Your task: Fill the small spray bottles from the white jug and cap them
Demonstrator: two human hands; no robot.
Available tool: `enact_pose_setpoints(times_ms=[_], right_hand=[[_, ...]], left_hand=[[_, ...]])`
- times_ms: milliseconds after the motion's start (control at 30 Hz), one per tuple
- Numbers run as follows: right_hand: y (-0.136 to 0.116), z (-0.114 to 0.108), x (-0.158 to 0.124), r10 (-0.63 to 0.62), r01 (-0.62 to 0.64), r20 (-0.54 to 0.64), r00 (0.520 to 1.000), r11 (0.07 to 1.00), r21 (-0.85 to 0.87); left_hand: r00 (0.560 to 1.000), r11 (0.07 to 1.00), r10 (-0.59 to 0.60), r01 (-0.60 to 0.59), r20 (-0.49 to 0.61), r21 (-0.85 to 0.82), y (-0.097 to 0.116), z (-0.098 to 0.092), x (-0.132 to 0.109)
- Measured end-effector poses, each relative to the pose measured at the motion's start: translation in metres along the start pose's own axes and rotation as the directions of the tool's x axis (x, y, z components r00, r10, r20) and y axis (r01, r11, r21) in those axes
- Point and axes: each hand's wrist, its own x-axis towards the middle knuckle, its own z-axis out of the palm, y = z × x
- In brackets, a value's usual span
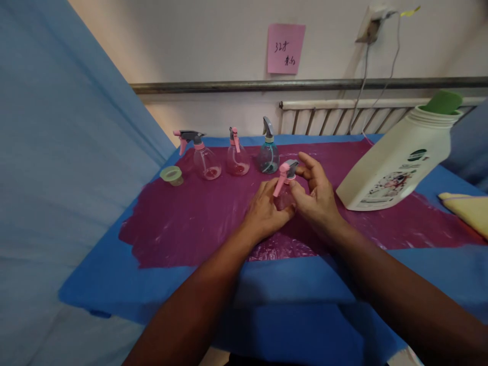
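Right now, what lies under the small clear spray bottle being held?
A crinkled magenta plastic sheet over the blue tablecloth. The left hand and right hand hide the clear spray bottle at its base.

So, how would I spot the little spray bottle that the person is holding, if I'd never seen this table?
Find the purple sheet spread over the blue table. Near its middle, in front of a row of three bottles, sits a fourth spray bottle. It alone is held: left hand round its clear body, right hand at its pink-and-grey trigger top.
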Motion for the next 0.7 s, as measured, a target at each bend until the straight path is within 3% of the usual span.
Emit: enact_pose_setpoints(times_ms=[233,500,700], right_hand=[[0.004,0.0,0.003,-0.059,0.056,-0.052,0.997,0.997,-0.049],[0.002,0.0,0.0,-0.012,0.012,0.004,1.0,1.0,-0.003],[-0.001,-0.003,0.003,-0.055,0.046,-0.091,0.994,0.994,-0.102]], left_hand=[[0.999,0.999,0.045,-0.045,-0.017,-0.012,0.0,0.0,0.0],[0.999,0.999,-0.046,0.046,0.003,0.0,0.008,-0.003,-0.001],[0.997,0.997,-0.071,0.071,-0.001,0.009,0.009,-0.003,-0.001]])
